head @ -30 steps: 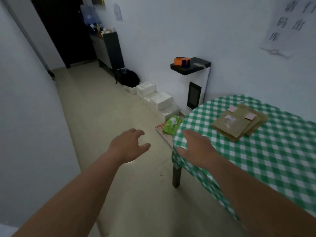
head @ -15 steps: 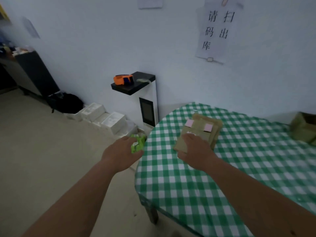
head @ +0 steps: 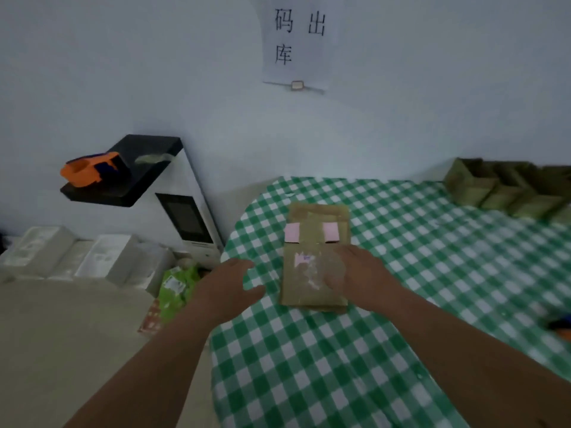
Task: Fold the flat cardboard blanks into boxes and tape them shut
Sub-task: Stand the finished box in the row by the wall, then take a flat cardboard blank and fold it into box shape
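Flat brown cardboard blanks (head: 315, 242), stacked, long axis running away from the person; right hand (head: 355, 279) rests on them, left hand (head: 228, 288) relaxed.

Stack of flat cardboard blanks (head: 316, 257) on green-checked bench (head: 401, 304), right hand (head: 358, 279) resting on the stack's near right part, left hand (head: 231, 291) loosely spread just left of the stack, folded boxes (head: 506, 193) far right of it

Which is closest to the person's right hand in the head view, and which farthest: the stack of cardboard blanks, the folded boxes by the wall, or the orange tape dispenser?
1. Stack of cardboard blanks, under the right hand.
2. Folded boxes, far right by the wall.
3. Orange tape dispenser, on the black shelf, off the table to the left.
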